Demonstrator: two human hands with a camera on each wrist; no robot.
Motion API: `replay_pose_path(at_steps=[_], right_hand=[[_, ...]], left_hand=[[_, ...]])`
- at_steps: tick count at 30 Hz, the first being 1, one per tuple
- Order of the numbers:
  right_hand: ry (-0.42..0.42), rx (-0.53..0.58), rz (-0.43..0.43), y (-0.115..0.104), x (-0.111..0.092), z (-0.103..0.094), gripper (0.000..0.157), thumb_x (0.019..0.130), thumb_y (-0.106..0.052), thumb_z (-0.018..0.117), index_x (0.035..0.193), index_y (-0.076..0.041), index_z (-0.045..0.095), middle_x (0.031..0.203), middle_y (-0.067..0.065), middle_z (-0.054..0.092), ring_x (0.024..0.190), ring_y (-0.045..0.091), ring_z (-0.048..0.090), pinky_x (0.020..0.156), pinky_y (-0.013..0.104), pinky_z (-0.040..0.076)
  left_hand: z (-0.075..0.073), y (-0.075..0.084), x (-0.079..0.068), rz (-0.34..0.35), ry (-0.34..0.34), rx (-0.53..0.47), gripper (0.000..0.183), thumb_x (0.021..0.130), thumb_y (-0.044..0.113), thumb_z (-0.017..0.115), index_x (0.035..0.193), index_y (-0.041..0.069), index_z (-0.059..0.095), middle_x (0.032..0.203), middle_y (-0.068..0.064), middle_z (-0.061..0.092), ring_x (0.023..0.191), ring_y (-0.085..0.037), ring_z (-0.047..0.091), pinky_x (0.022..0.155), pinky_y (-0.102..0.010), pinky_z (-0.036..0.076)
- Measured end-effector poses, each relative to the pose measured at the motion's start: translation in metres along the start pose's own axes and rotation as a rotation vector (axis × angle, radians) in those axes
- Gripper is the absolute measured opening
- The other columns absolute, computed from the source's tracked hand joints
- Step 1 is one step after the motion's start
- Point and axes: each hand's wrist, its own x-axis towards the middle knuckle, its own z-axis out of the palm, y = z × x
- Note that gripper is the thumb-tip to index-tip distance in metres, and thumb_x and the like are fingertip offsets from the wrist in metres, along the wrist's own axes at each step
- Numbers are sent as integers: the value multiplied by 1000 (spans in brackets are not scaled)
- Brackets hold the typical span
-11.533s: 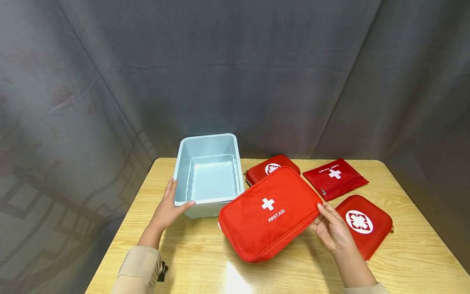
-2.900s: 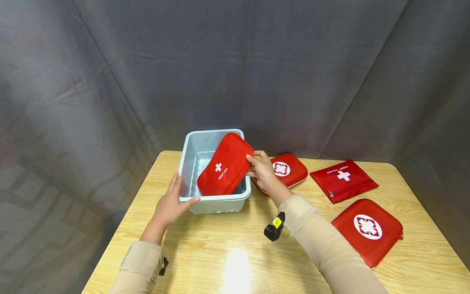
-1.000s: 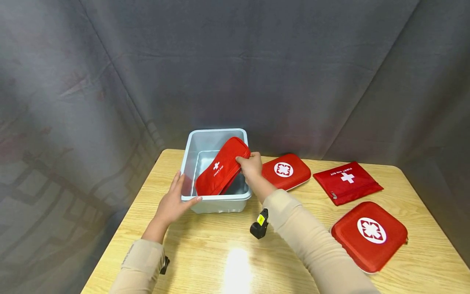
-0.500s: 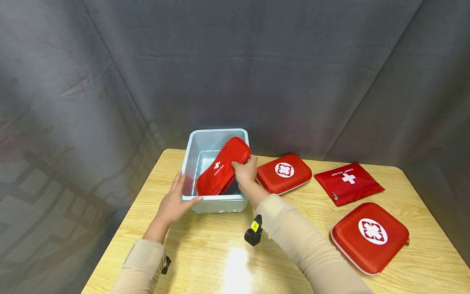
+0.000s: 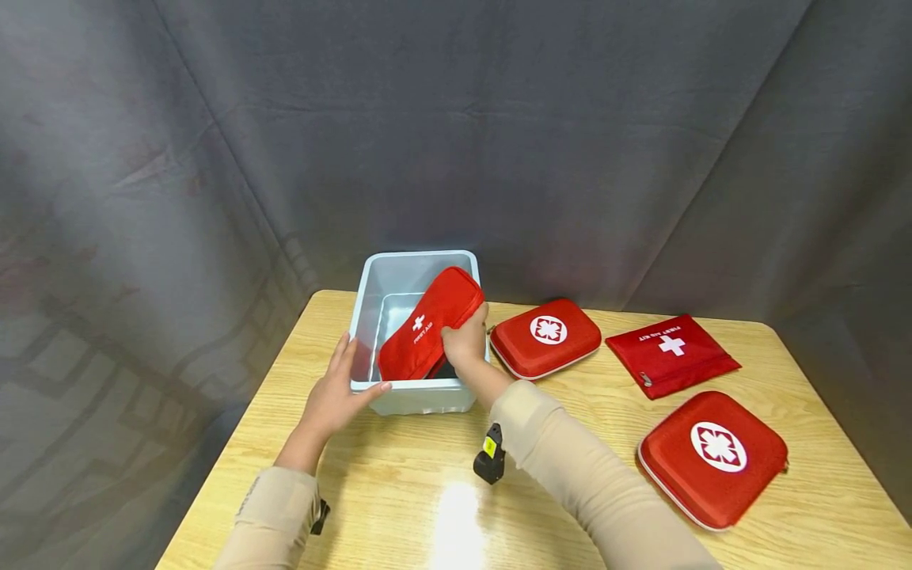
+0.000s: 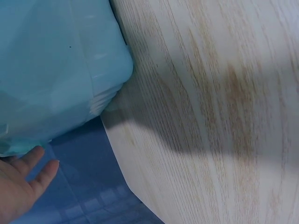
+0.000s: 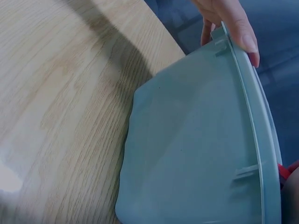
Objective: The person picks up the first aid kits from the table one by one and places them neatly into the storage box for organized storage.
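Note:
A pale blue-grey plastic bin (image 5: 422, 401) stands at the table's back left. Inside it, a soft red first aid pouch (image 5: 423, 340) with a white cross leans at a slant, its upper end near the right rim. My right hand (image 5: 466, 344) holds the pouch's right edge, thumb on top, other fingers hidden. At the bin's near left corner my left hand (image 5: 335, 404) rests spread, thumb along the front rim and straight fingers against the left side. The right wrist view shows the bin's outer wall (image 7: 187, 130) and the left thumb (image 7: 247, 42) on the rim.
Right of the bin lies a red hard-shell first aid case (image 5: 545, 339). Beyond it are a flat red zip pouch (image 5: 673, 355) and a larger red case (image 5: 712, 459) nearer the table's right edge. A grey curtain (image 5: 456, 142) hangs behind the wooden table (image 5: 385, 491).
The red first aid pouch has gone from above the table into the bin. My right hand has since slid lower along its right edge; my left hand has stayed at the bin's corner.

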Motion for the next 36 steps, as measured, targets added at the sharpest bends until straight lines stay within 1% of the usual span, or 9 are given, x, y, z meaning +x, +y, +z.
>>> replay_pose_path(at_steps=[5, 9, 15, 18, 22, 25, 30, 33, 36], right_hand=[[-25, -45, -38, 1, 5, 1, 78, 75, 3, 54, 136, -8, 8, 121, 18, 42, 102, 30, 45, 82, 36, 41], [-73, -82, -75, -1, 11, -4, 73, 76, 3, 53, 136, -10, 13, 120, 17, 43, 101, 30, 46, 80, 36, 42], [-137, -82, -140, -9, 22, -10, 65, 75, 8, 54, 131, -11, 26, 115, 15, 47, 96, 29, 49, 72, 35, 47], [-147, -87, -147, -13, 28, -9, 56, 74, 8, 54, 124, -8, 36, 108, 16, 52, 89, 29, 53, 68, 34, 48], [-153, -109, -157, -16, 32, -5, 49, 74, 7, 53, 120, -6, 41, 102, 16, 56, 82, 27, 56, 64, 33, 48], [-156, -128, -168, -16, 33, -1, 50, 75, 6, 52, 121, -7, 41, 101, 15, 56, 81, 26, 56, 64, 32, 48], [-144, -140, -180, -14, 32, 4, 46, 74, 4, 53, 118, -7, 43, 101, 14, 55, 84, 26, 54, 66, 32, 47], [-133, -125, -150, -12, 30, 6, 46, 74, 4, 54, 117, -7, 41, 102, 13, 54, 85, 26, 54, 65, 32, 47], [-125, -103, -123, -9, 28, 8, 52, 72, 4, 55, 120, -7, 38, 104, 14, 53, 86, 26, 54, 64, 32, 48]], left_hand=[[1, -3, 2, 1, -3, -4, 95, 70, 61, 55, 138, 6, 18, 144, -6, 6, 111, -39, 39, 79, -56, 37], [1, -4, 1, 0, -6, -9, 95, 70, 61, 55, 138, 6, 18, 144, -7, 6, 110, -39, 40, 78, -57, 37], [3, -2, 1, 2, -5, -6, 94, 70, 59, 56, 137, 4, 20, 143, -7, 7, 109, -40, 41, 78, -56, 37], [2, -2, 1, 2, -7, -3, 94, 71, 59, 56, 137, 4, 19, 143, -8, 7, 109, -40, 41, 78, -56, 37], [0, -3, 2, 3, -7, 0, 93, 71, 58, 56, 137, 4, 18, 143, -8, 6, 109, -40, 41, 78, -56, 37], [0, -3, 2, 4, -7, -2, 93, 71, 58, 57, 137, 4, 18, 143, -8, 6, 110, -40, 40, 78, -56, 37], [-1, -2, 1, 4, -7, -11, 93, 71, 57, 57, 137, 3, 18, 143, -9, 6, 112, -40, 38, 79, -56, 36], [0, -3, 1, 0, -12, -13, 93, 71, 57, 57, 137, 4, 18, 143, -8, 6, 112, -39, 38, 80, -56, 36], [0, -4, 1, -2, -18, -12, 94, 71, 58, 56, 137, 4, 18, 143, -8, 6, 113, -39, 37, 80, -56, 36]])
